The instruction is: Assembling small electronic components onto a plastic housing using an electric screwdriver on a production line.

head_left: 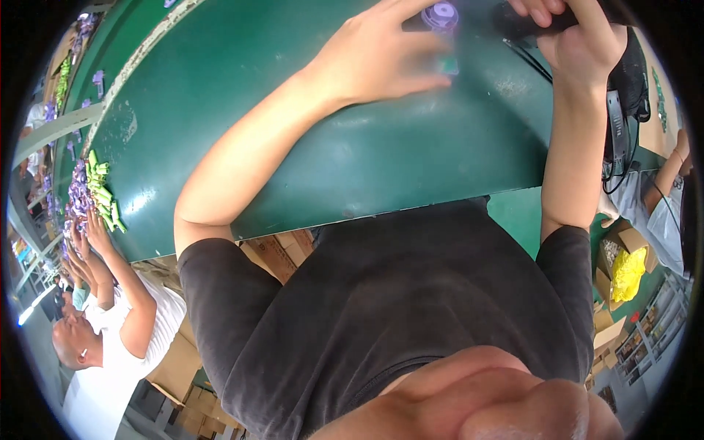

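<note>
Purple part (441, 14) (carton (633, 239): yellow bag (628, 276)).

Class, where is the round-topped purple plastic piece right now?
In the head view, the purple piece is near the top edge, right of centre, against the glossy green tabletop, between the left hand, close beside it, and the right hand.

A plain dark T-shirt (411, 293), charcoal to black, has a rounded neckline (400, 368) and loose short sleeves (227, 286). Both forearms (246, 158) are bare; the left hand (381, 55) and right hand (584, 51) appear bare too, though the left is partly blurred.
</note>
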Motion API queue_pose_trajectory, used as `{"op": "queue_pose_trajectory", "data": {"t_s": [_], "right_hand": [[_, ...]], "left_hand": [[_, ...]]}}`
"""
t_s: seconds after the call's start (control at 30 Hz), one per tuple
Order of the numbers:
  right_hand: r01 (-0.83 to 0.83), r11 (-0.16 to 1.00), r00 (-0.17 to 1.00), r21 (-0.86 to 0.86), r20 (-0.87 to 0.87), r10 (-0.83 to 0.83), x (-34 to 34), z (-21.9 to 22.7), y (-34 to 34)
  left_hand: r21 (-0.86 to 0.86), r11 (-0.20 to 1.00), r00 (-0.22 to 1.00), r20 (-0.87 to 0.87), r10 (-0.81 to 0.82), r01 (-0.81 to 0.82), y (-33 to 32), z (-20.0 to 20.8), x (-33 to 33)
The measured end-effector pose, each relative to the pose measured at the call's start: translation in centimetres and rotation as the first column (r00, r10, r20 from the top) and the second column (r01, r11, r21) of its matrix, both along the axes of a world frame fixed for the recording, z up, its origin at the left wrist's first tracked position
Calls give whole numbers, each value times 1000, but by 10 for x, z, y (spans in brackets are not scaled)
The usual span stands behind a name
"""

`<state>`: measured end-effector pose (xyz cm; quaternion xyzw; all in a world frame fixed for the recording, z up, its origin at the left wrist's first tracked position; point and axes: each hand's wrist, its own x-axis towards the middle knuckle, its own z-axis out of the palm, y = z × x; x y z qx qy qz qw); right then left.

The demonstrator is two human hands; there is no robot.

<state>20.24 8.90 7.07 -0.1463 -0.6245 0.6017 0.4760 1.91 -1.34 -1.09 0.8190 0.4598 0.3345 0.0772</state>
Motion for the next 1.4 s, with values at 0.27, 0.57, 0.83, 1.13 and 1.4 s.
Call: {"op": "queue_pose_trajectory", "data": {"t_s": [0.27,0.57,0.83,1.13,1.4], "right_hand": [[-53,992,998,114,-22,56,-10,-23,4],[-95,981,995,172,34,90,-14,-30,1],[-154,984,988,85,22,152,-18,-40,1],[-96,995,995,-19,-41,95,-18,-33,-2],[-101,984,993,-148,44,108,-23,-40,-4]], "left_hand": [[-20,1000,999,43,-19,20,3,-9,-5],[13,1000,998,57,-28,27,1,-15,-6],[-25,999,993,114,-32,35,2,-13,-5],[-41,999,993,121,5,0,4,-3,0],[108,891,898,48,438,-441,74,31,-75]]}}
